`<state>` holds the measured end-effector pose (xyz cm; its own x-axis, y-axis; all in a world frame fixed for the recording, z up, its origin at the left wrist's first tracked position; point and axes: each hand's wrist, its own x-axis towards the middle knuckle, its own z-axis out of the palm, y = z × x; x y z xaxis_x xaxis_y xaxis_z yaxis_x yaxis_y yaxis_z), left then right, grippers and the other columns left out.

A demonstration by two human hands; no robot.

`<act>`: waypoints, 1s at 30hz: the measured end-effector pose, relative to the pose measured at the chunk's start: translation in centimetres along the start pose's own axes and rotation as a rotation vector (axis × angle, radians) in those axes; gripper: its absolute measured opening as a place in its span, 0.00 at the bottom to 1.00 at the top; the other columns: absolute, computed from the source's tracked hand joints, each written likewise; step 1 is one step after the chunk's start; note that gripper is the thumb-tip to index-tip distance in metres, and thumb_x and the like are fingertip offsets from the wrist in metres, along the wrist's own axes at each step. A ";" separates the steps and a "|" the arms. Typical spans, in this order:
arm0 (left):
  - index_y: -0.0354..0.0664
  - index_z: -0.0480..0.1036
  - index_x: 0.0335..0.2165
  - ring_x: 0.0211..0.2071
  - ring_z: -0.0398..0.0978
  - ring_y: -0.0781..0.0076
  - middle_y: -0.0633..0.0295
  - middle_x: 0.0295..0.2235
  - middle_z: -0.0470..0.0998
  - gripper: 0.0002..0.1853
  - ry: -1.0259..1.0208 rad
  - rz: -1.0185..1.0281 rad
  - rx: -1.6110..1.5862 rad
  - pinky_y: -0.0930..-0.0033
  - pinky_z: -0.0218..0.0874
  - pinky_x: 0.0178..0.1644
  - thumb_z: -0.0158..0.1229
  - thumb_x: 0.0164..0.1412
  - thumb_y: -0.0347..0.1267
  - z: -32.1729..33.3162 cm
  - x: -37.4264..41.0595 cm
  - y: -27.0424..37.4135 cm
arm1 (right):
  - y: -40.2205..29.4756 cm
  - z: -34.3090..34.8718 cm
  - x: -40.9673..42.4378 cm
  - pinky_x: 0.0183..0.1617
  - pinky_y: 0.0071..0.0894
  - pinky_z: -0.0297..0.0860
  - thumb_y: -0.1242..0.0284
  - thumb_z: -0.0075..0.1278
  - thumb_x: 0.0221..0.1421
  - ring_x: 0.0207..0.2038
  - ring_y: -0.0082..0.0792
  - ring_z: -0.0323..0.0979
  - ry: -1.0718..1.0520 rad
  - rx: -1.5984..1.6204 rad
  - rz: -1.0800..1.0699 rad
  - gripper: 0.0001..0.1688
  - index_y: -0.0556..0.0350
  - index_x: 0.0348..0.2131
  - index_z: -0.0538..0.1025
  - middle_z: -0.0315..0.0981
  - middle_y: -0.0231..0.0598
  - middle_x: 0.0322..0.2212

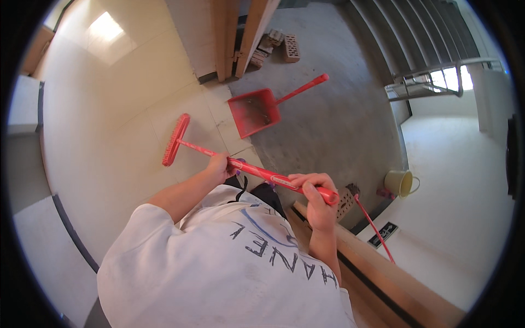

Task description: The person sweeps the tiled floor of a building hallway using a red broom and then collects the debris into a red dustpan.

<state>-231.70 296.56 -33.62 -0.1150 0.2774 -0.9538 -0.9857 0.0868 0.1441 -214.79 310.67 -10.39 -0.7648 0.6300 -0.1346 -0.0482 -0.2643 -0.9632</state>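
Both of my hands grip the pole of a red long-handled scrub brush [176,140]. My left hand [219,168] is closed around the thinner middle of the pole. Higher up, my right hand [319,201] wraps the pole close to its rounded end. The bristled head is on the cream tiled floor [123,123], out to the left. Ahead of me, a red dustpan [255,112] lies at the border of tile and grey concrete, its handle slanting to the far right. Some dirt shows inside the pan.
A wooden door frame [224,41] stands ahead, with perforated bricks [291,48] beyond it. Grey concrete [328,123] leads towards stairs [414,33] with a metal railing. At right are a yellow bucket [398,183], another red-handled brush [374,227] and a wall sign [383,234].
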 end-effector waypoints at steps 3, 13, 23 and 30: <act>0.40 0.62 0.27 0.20 0.69 0.67 0.58 0.20 0.70 0.08 0.075 0.065 -0.075 0.69 0.64 0.21 0.43 0.57 0.33 -2.5 -0.5 0.0 | 1.6 0.5 1.8 0.51 0.36 0.63 0.82 0.44 0.54 0.43 0.37 0.69 -0.138 0.040 0.107 0.02 0.62 0.30 0.69 0.73 0.44 0.32; 0.42 0.62 0.25 0.15 0.65 0.69 0.61 0.17 0.66 0.07 0.077 0.060 -0.148 0.69 0.57 0.15 0.44 0.55 0.33 2.3 2.7 -3.4 | -1.8 -0.4 4.7 0.46 0.29 0.66 0.80 0.46 0.54 0.38 0.33 0.73 -0.210 -0.363 0.100 0.04 0.62 0.28 0.72 0.75 0.41 0.29; 0.43 0.65 0.23 0.19 0.69 0.71 0.63 0.19 0.71 0.08 -0.286 0.077 0.007 0.68 0.63 0.21 0.46 0.55 0.34 19.3 -4.3 -3.6 | -11.5 -4.5 3.9 0.37 0.27 0.68 0.83 0.47 0.49 0.30 0.33 0.74 -0.006 -0.485 -0.322 0.01 0.64 0.25 0.71 0.75 0.43 0.24; 0.40 0.68 0.24 0.18 0.71 0.73 0.60 0.20 0.75 0.12 -0.224 0.163 0.002 0.71 0.62 0.17 0.48 0.55 0.37 16.1 -4.0 -3.0 | -10.0 -7.4 5.1 0.41 0.32 0.69 0.82 0.44 0.51 0.33 0.37 0.74 -0.043 -0.331 -0.239 0.02 0.63 0.26 0.69 0.74 0.44 0.25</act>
<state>-226.27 310.54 -25.96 -0.2419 0.4922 -0.8362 -0.9561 0.0257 0.2918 -213.42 321.95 -3.14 -0.7837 0.6121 0.1051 -0.0240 0.1393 -0.9900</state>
